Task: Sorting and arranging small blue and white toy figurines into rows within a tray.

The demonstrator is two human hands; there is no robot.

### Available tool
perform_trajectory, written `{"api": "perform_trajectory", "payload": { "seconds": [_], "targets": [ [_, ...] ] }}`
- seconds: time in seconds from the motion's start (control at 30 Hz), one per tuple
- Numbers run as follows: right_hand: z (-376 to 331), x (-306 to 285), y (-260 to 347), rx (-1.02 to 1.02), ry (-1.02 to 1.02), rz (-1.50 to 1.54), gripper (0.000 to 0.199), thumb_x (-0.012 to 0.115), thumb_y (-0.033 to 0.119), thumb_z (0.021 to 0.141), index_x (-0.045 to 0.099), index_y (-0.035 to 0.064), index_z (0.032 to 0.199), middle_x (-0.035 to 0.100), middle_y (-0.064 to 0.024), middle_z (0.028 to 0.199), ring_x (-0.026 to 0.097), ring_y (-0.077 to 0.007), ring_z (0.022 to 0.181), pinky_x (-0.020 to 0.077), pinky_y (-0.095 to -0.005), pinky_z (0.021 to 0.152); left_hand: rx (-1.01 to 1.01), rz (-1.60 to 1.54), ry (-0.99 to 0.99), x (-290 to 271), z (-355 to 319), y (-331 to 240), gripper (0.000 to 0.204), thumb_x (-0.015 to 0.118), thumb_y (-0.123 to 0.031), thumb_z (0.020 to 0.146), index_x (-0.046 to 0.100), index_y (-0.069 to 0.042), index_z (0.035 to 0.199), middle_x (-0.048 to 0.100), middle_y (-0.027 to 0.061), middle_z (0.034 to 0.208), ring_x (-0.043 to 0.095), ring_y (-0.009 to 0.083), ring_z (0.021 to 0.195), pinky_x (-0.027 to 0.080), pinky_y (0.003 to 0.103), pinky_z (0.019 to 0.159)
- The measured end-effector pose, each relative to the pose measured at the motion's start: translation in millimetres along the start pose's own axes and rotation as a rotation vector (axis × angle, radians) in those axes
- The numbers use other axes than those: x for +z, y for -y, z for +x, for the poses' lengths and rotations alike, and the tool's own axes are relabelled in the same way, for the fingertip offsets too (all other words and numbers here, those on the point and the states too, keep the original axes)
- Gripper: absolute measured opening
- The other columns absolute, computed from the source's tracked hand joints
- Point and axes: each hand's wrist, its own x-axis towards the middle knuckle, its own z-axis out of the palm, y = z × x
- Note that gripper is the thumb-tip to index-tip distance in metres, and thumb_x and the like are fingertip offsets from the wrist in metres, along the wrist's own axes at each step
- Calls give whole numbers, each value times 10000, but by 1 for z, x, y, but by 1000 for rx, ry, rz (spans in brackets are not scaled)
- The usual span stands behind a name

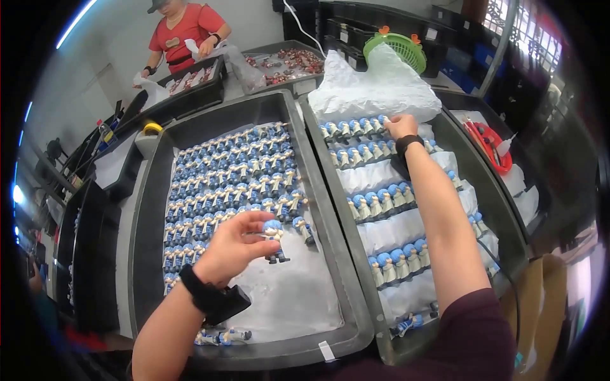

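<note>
Between the thumb and fingers of my left hand [238, 244] is a small blue-haired figurine [273, 236], held upright above the left black tray [356, 317]. Rows of similar figurines [222, 181] fill the far and left part of that tray, on a pale liner. My right hand [401, 127] reaches to the far row in the right tray [502, 209]. Its fingers are closed at the end of that row, on a figurine [382, 120] that they partly cover. Figurine rows [399, 263] there alternate with folds of white sheet [394, 230]. Both wrists wear black bands.
Crumpled white sheet [375, 86] covers the right tray's far end, with a green basket [395, 52] behind it. A red ring-shaped thing [494, 149] lies to the right. Across the bench, a person in red [184, 32] works at another tray [203, 95]. Yellow tape [152, 129] sits far left.
</note>
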Motion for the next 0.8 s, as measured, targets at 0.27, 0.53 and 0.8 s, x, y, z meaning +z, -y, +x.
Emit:
{"api": "perform_trajectory", "payload": {
  "seconds": [0.27, 0.53, 0.8],
  "targets": [
    [6, -32, 21, -300, -24, 21, 284, 590, 238, 693, 632, 27, 878, 619, -182, 831, 602, -279, 803, 457, -350, 727, 186, -271, -99, -23, -44, -26, 438, 608, 75, 698, 435, -2, 1093, 512, 78, 1003, 535, 125, 876, 448, 235, 769],
    [-232, -103, 205, -190, 1087, 937, 388, 578, 189, 803, 451, -23, 1101, 570, -98, 932, 559, -132, 817, 466, -248, 714, 320, -348, -138, -32, -49, -13, 448, 622, 91, 689, 454, -2, 1094, 514, 77, 978, 546, 149, 889, 478, 246, 756],
    [-274, -110, 205, -18, 1250, 998, 361, 554, 143, 826, 438, -70, 1093, 550, -123, 961, 566, -155, 866, 485, -246, 756, 393, -307, -147, -26, -47, -15, 415, 600, 54, 731, 466, 8, 1121, 530, 96, 1009, 554, 160, 910, 474, 266, 784]
  ]
}}
